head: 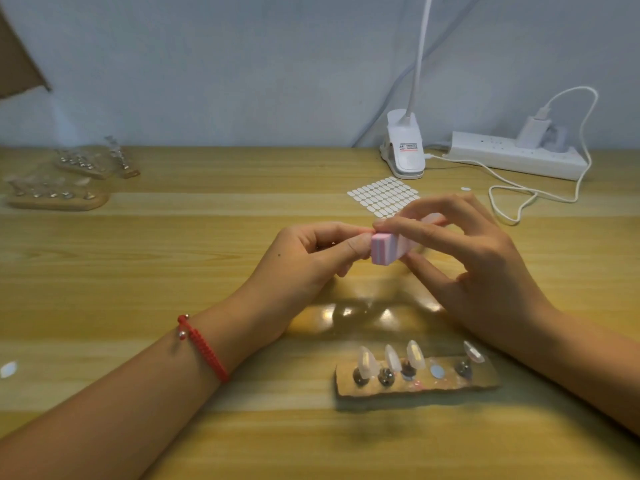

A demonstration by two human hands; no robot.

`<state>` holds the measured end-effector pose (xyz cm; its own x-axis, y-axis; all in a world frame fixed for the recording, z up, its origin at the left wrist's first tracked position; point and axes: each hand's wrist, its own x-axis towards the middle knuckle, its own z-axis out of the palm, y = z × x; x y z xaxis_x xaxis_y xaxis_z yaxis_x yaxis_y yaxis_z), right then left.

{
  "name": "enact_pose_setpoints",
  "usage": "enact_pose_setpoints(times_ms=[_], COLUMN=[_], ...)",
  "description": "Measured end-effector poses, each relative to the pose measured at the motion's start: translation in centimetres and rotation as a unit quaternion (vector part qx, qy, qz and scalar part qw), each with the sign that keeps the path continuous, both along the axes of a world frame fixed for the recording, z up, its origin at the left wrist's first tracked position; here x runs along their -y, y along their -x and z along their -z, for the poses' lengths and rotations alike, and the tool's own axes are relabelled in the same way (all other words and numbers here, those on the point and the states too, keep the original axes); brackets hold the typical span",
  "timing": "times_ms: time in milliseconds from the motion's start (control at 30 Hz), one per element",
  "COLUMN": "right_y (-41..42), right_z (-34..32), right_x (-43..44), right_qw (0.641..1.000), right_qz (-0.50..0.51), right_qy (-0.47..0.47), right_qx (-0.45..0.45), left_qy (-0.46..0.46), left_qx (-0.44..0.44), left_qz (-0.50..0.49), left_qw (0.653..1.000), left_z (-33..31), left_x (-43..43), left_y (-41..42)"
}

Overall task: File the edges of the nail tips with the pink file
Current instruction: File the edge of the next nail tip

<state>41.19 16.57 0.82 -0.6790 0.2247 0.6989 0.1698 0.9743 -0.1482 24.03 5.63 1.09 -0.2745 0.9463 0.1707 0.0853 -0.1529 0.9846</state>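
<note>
My right hand (460,251) grips a pink block file (490,250) with a pale blue layer, held above the middle of the table. My left hand (311,254) pinches something small between thumb and forefinger right against the file's end; the fingers hide it, so I cannot tell that it is a nail tip. Nearer to me lies a wooden holder (415,382) with several clear nail tips (367,362) standing on metal pegs; one spot holds only a white sticker.
A sheet of white oval stickers (382,195) lies behind my hands. A clip lamp (405,150), a power strip (516,155) and a looping white cable (512,202) occupy the back right. Two more wooden holders with tips (59,197) sit at the back left.
</note>
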Motion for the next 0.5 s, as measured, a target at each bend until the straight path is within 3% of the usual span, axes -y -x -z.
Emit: enact_pose_setpoints(times_ms=[500], right_y=[0.02], right_z=[0.11], right_x=[-0.04], right_qw=[1.0], right_qz=[-0.003], right_qy=[0.007], right_qx=[0.004], left_qy=[-0.012], left_qx=[-0.016], left_qz=[0.006], left_qw=[1.0], left_z=[-0.06], left_x=[0.16], left_y=[-0.02])
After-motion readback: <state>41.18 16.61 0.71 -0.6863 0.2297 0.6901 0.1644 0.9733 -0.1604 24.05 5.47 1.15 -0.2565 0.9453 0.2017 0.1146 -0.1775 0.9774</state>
